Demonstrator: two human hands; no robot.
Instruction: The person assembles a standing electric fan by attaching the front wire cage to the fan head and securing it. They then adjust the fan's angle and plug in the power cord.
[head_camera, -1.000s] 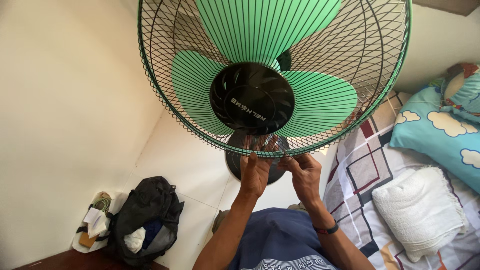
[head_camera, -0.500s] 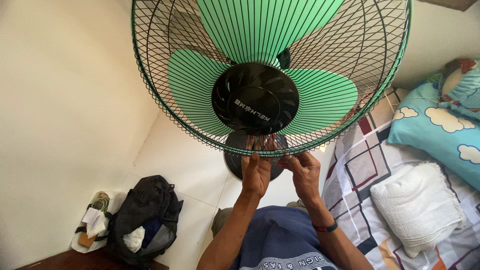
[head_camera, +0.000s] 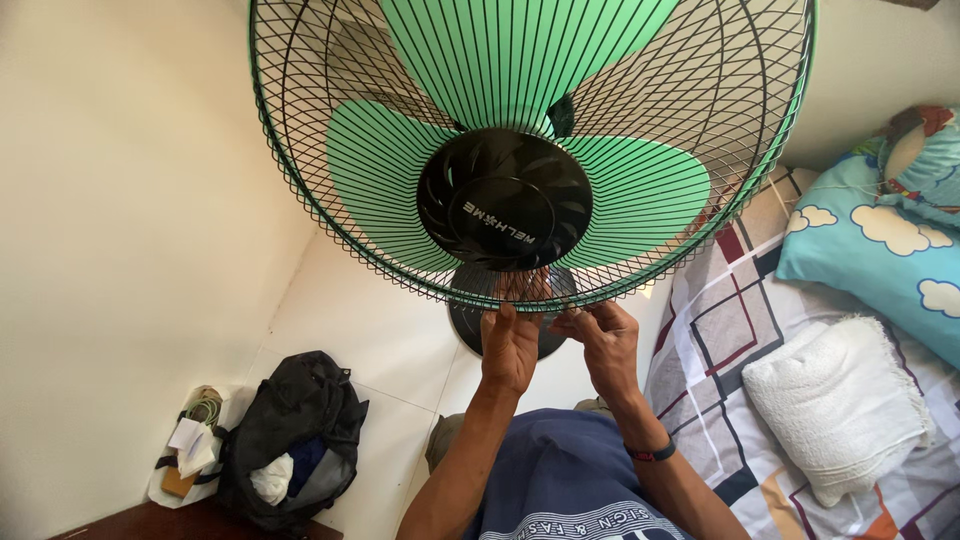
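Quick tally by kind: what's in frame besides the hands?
Fan: 1
Fan blades: 3
Backpack: 1
Pillow: 1
Towel: 1
Bedsheet: 1
Wristband: 1
Total: 9
Left hand and right hand both touch the fan's lower rim.

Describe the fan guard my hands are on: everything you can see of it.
The fan guard is a round cage of thin black wire spokes and rings with a green rim, looking like coated metal. A black ribbed hub cap sits at its centre; three green blades show behind it. It tilts down toward the camera, above a pale floor beside a bed. The left hand and right hand pinch its bottom edge.
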